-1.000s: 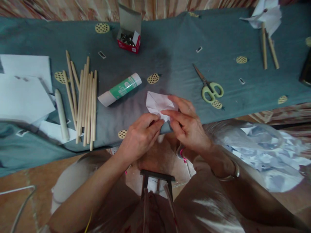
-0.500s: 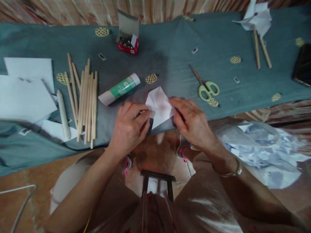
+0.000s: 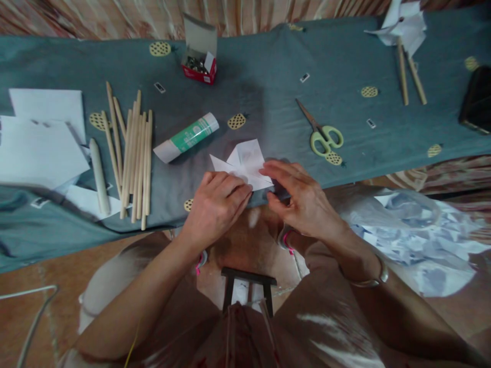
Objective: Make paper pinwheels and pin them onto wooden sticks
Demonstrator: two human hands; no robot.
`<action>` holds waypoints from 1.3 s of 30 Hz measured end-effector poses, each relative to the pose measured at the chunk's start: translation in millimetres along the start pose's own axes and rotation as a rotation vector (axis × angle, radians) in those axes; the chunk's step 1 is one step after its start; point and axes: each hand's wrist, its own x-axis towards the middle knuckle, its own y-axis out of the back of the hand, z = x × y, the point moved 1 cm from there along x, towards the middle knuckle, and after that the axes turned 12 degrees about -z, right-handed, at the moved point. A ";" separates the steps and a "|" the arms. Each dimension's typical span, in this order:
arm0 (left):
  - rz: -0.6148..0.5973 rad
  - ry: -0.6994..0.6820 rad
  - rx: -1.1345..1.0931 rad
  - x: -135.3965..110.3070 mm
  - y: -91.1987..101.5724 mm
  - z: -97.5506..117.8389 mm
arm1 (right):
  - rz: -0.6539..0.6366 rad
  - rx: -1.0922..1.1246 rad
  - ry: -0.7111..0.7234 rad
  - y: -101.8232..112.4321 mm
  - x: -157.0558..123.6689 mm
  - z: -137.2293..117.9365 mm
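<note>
A folded piece of white paper (image 3: 245, 162) lies near the front edge of the grey-green cloth (image 3: 268, 102). My left hand (image 3: 218, 204) rests on its left part with fingers curled and pressed down. My right hand (image 3: 297, 197) lies over its right part, fingers stretched fairly flat on the paper. Both hands hold the paper down against the cloth. A white and green glue stick (image 3: 186, 138) lies just left of the paper.
A bundle of wooden sticks (image 3: 132, 158) and white sheets (image 3: 38, 148) lie at left. Green scissors (image 3: 322, 134) are at right, a small red box (image 3: 199, 66) at the back, two more sticks (image 3: 408, 71) far right. A crumpled plastic bag (image 3: 414, 235) is below the table's edge.
The paper has been opened and turned, now showing pointed flaps to the left. Both hands shifted from pinching it to pressing it flat on the cloth.
</note>
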 end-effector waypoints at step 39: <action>-0.004 -0.017 -0.180 -10.0 -1.1 5.9 | 0.025 0.116 -0.086 -8.2 25.0 -3.2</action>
